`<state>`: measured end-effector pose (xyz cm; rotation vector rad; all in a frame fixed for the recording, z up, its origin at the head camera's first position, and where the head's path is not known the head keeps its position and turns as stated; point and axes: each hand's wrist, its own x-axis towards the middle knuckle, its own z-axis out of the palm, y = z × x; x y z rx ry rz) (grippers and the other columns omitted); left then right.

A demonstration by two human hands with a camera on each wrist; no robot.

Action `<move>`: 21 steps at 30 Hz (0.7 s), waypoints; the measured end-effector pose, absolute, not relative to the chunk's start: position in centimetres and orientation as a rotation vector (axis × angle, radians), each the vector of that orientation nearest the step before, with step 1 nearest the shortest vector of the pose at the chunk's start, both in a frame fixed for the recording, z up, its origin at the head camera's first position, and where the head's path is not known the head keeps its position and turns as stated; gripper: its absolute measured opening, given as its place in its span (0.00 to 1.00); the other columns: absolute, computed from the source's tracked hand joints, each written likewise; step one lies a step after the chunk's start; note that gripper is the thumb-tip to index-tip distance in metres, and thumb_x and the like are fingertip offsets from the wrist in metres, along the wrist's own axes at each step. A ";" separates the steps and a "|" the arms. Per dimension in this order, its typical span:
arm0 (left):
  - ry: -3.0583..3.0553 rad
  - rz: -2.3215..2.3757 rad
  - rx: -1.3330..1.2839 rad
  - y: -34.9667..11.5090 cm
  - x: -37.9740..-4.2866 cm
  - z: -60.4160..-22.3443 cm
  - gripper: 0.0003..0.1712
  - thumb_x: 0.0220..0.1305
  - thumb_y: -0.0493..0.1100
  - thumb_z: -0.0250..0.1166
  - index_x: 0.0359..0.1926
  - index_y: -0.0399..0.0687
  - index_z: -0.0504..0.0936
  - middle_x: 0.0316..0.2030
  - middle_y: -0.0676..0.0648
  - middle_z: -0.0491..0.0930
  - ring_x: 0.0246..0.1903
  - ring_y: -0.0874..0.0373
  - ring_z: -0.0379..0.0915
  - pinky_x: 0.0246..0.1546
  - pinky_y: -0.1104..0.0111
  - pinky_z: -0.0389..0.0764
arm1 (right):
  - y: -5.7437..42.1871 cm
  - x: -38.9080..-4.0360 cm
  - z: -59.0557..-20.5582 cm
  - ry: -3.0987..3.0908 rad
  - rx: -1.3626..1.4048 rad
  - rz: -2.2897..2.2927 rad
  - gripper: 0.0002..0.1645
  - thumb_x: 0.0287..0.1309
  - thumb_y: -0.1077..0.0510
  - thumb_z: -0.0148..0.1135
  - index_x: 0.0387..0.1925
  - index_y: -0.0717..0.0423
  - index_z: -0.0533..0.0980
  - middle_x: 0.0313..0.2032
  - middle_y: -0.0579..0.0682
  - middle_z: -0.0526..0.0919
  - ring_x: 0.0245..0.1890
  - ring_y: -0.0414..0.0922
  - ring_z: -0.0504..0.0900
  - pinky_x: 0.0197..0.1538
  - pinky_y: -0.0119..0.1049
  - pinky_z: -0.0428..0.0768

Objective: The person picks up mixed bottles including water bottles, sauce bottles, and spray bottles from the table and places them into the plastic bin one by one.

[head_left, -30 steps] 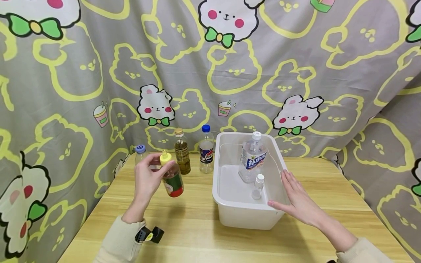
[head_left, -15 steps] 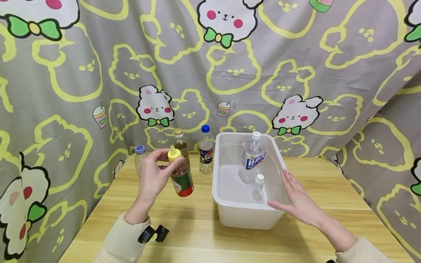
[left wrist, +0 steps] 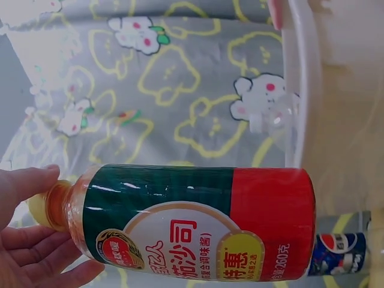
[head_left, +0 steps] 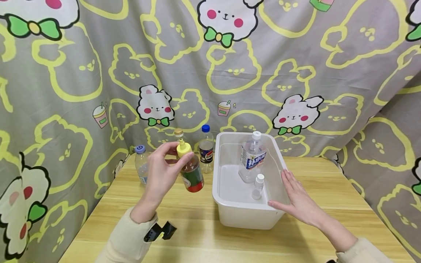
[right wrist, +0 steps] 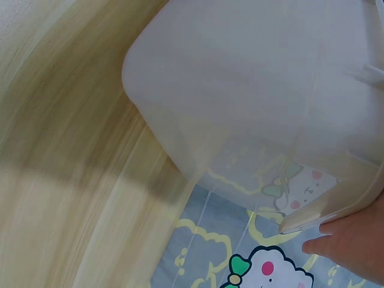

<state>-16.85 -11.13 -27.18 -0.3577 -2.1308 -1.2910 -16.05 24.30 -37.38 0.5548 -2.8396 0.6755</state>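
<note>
My left hand [head_left: 161, 171] pinches the yellow cap of a ketchup bottle [head_left: 193, 177] between thumb and fingers. The bottle hangs above the table, slightly tilted, its red base toward the bin. In the left wrist view, its green and red label [left wrist: 180, 222] faces the camera. My right hand [head_left: 302, 204] rests on the rim of a white plastic bin [head_left: 246, 217], fingers straight along the right side and thumb at the near corner. Inside the bin stand a large clear bottle [head_left: 252, 160] with a blue-and-white label and a small white-capped bottle [head_left: 258, 188].
Behind the left hand stand a lilac-capped bottle [head_left: 142, 166], a gold-capped bottle [head_left: 178, 133] mostly hidden by the ketchup, and a blue-capped Pepsi bottle [head_left: 206, 151] beside the bin. A patterned curtain [head_left: 184, 73] surrounds the wooden table [head_left: 329, 190].
My left hand has carried the ketchup bottle rightward and slightly up, toward the bin; it now covers most of the gold-capped bottle and uncovers the lilac-capped one. The right hand stays put.
</note>
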 end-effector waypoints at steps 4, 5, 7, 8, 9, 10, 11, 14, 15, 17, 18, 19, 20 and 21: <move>-2.087 -1.289 -0.416 -10.4 -16.6 -26.6 0.18 0.47 0.44 0.69 0.39 0.40 0.78 0.32 0.49 0.76 0.30 0.61 0.72 0.26 0.71 0.78 | 24.3 -16.0 -37.3 -2.840 0.556 0.674 0.57 0.48 0.39 0.60 0.63 0.72 0.44 0.64 0.69 0.42 0.64 0.59 0.39 0.63 0.54 0.41; -2.075 -1.288 -0.432 -10.2 -16.6 -26.4 0.18 0.48 0.44 0.69 0.39 0.40 0.78 0.32 0.49 0.76 0.29 0.62 0.72 0.26 0.71 0.78 | 24.3 -16.0 -37.3 -2.840 0.557 0.670 0.57 0.48 0.39 0.60 0.63 0.73 0.44 0.64 0.70 0.42 0.64 0.59 0.40 0.62 0.54 0.42; -2.053 -1.282 -0.455 -9.9 -16.4 -26.1 0.17 0.48 0.43 0.69 0.39 0.39 0.78 0.32 0.49 0.77 0.29 0.62 0.72 0.26 0.71 0.78 | 24.3 -16.1 -37.3 -2.840 0.558 0.665 0.57 0.48 0.39 0.60 0.63 0.73 0.44 0.64 0.70 0.42 0.64 0.59 0.40 0.62 0.55 0.43; -2.046 -1.276 -0.462 -9.7 -16.4 -26.0 0.17 0.48 0.43 0.69 0.39 0.40 0.78 0.32 0.49 0.77 0.29 0.62 0.72 0.26 0.71 0.78 | 24.3 -16.1 -37.3 -2.839 0.560 0.662 0.57 0.48 0.39 0.60 0.63 0.73 0.44 0.64 0.70 0.42 0.64 0.60 0.40 0.62 0.55 0.43; -2.039 -1.274 -0.468 -9.6 -16.4 -25.9 0.17 0.48 0.43 0.69 0.39 0.40 0.78 0.32 0.49 0.77 0.29 0.62 0.72 0.26 0.71 0.78 | 24.3 -16.1 -37.3 -2.839 0.561 0.661 0.57 0.48 0.39 0.60 0.63 0.73 0.45 0.64 0.70 0.42 0.64 0.60 0.40 0.62 0.55 0.43; -2.034 -1.270 -0.473 -9.4 -16.4 -25.8 0.17 0.48 0.43 0.69 0.39 0.40 0.78 0.32 0.49 0.77 0.29 0.62 0.72 0.26 0.71 0.78 | 24.3 -16.1 -37.3 -2.838 0.562 0.660 0.57 0.48 0.39 0.60 0.63 0.73 0.45 0.64 0.70 0.42 0.64 0.60 0.40 0.62 0.56 0.43; -2.030 -1.268 -0.476 -9.2 -16.4 -25.7 0.17 0.48 0.44 0.68 0.39 0.40 0.78 0.32 0.50 0.77 0.29 0.63 0.72 0.26 0.71 0.78 | 24.3 -16.1 -37.3 -2.839 0.563 0.660 0.57 0.48 0.39 0.60 0.63 0.73 0.45 0.64 0.70 0.42 0.64 0.60 0.40 0.61 0.56 0.44; -2.015 -1.276 -0.500 -8.7 -16.5 -25.5 0.17 0.49 0.44 0.68 0.38 0.40 0.78 0.32 0.49 0.76 0.29 0.63 0.72 0.26 0.71 0.78 | 24.3 -16.1 -37.2 -2.840 0.564 0.662 0.57 0.48 0.39 0.60 0.63 0.73 0.45 0.64 0.70 0.42 0.64 0.60 0.40 0.61 0.57 0.44; -2.011 -1.282 -0.513 -8.5 -16.5 -25.5 0.17 0.49 0.44 0.68 0.38 0.40 0.78 0.32 0.49 0.76 0.29 0.63 0.72 0.26 0.71 0.78 | 24.3 -16.1 -37.2 -2.841 0.563 0.663 0.57 0.48 0.39 0.60 0.63 0.73 0.44 0.64 0.70 0.42 0.64 0.60 0.40 0.61 0.57 0.44; -2.003 -1.290 -0.534 -8.2 -16.5 -25.4 0.17 0.49 0.43 0.68 0.38 0.39 0.78 0.32 0.49 0.76 0.29 0.63 0.72 0.26 0.71 0.78 | 24.3 -16.1 -37.2 -2.842 0.564 0.664 0.57 0.48 0.39 0.60 0.63 0.73 0.44 0.64 0.70 0.42 0.64 0.60 0.40 0.61 0.56 0.43; -2.002 -1.292 -0.542 -8.0 -16.6 -25.4 0.17 0.49 0.44 0.68 0.38 0.39 0.78 0.31 0.49 0.75 0.29 0.63 0.72 0.26 0.71 0.78 | 24.3 -16.0 -37.1 -2.839 0.565 0.666 0.57 0.48 0.39 0.60 0.63 0.73 0.44 0.64 0.70 0.42 0.64 0.60 0.40 0.61 0.56 0.43; -2.003 -1.294 -0.549 -7.8 -16.6 -25.4 0.17 0.48 0.44 0.68 0.38 0.39 0.78 0.31 0.49 0.75 0.29 0.63 0.71 0.27 0.71 0.78 | 24.3 -16.0 -37.1 -2.836 0.566 0.667 0.57 0.48 0.39 0.60 0.63 0.73 0.44 0.64 0.70 0.42 0.64 0.60 0.40 0.61 0.56 0.43; -2.004 -1.296 -0.556 -7.6 -16.6 -25.3 0.17 0.49 0.44 0.68 0.39 0.39 0.78 0.32 0.49 0.75 0.29 0.63 0.71 0.27 0.71 0.78 | 24.3 -16.0 -37.1 -2.835 0.566 0.668 0.57 0.48 0.39 0.59 0.63 0.73 0.44 0.64 0.70 0.42 0.64 0.60 0.40 0.61 0.56 0.43; -2.004 -1.298 -0.562 -7.3 -16.6 -25.3 0.18 0.48 0.44 0.68 0.39 0.39 0.77 0.32 0.49 0.75 0.30 0.62 0.71 0.27 0.71 0.78 | 24.3 -16.0 -37.0 -2.833 0.567 0.670 0.57 0.48 0.39 0.59 0.63 0.73 0.44 0.64 0.70 0.42 0.64 0.60 0.40 0.62 0.56 0.43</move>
